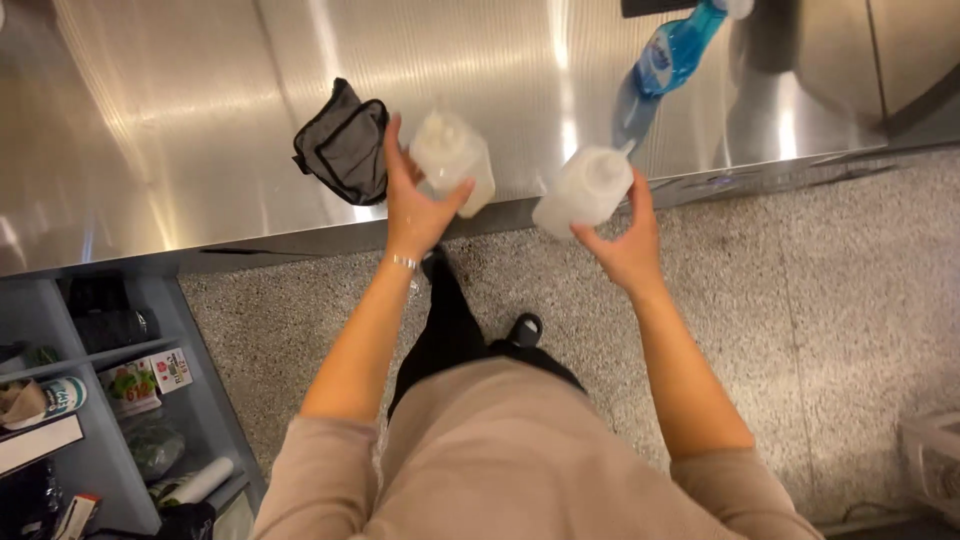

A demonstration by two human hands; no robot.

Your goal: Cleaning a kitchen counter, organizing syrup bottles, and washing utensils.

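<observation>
The left hand (415, 205) grips a translucent squeeze bottle (452, 160) over the steel counter's (180, 130) front edge, fingers spread up the bottle's left side and the thumb pressed across its lower right. The right hand (625, 245) clasps a second squeeze bottle (585, 188), fingers curled under and behind it and the thumb up along its right side; this bottle is tilted, nozzle pointing up to the right, and hangs just off the counter's edge above the speckled floor (800, 300). That makes two squeeze bottles, one in each hand, near each other but apart. On the counter, just left of the left-hand bottle, lies one dark grey folded cloth (345, 145). Farther back on the counter, well right of both bottles, stands one blue spray bottle (675, 50). Below the counter's left end, open shelves (110, 350) hold packets and cans.
</observation>
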